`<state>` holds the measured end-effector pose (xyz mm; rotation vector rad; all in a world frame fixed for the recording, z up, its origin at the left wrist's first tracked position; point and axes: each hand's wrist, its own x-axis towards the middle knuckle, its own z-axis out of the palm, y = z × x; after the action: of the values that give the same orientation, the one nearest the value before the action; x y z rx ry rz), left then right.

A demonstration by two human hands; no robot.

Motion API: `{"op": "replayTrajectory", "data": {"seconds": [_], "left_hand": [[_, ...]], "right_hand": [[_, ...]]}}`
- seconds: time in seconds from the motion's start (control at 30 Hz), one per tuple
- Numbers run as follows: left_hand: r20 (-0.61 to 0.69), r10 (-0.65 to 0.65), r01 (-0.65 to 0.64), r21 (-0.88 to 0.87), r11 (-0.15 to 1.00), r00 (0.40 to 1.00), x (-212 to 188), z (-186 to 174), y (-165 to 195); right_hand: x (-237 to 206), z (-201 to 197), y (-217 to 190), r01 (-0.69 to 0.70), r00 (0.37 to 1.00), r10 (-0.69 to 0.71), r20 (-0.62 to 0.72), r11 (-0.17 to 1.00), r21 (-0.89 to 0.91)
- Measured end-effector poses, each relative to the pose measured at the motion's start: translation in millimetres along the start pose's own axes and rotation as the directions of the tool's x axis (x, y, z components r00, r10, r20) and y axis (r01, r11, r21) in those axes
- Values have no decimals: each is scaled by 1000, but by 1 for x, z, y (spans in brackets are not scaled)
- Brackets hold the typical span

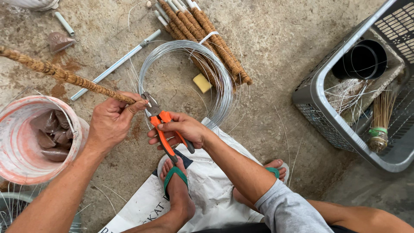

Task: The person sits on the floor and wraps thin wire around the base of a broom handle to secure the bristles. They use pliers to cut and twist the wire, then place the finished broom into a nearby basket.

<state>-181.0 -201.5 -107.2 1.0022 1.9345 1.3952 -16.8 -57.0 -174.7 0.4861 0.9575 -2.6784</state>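
Note:
My left hand (110,123) grips the near end of a long coir-wrapped pole (64,77) that slants up to the left edge. My right hand (179,130) holds orange-handled pliers (163,127), whose jaws meet the pole's end right beside my left thumb. Just behind the hands, a coil of thin silver wire (224,82) lies on the concrete floor. My bare feet in green sandals (174,172) rest on a white sack (207,190).
A pink-white bucket (17,151) with brown lumps stands at left. More coir-wrapped poles (207,34) lie bundled at the top, next to a yellow sponge (202,83) and a white pipe (114,65). A grey plastic basket (319,116) with a black pot and a broom sits right.

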Motion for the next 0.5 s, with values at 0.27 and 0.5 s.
{"op": "replayTrajectory", "data": {"seconds": [0.27, 0.5], "left_hand": [[-15, 16, -17, -76, 997, 1000, -1, 3, -10], [-55, 19, -17, 29, 999, 998, 2, 14, -18]], "right_hand": [[5, -7, 8, 31, 1000, -31, -4, 999, 19], [2, -9, 12, 28, 999, -27, -35, 999, 26]]}}
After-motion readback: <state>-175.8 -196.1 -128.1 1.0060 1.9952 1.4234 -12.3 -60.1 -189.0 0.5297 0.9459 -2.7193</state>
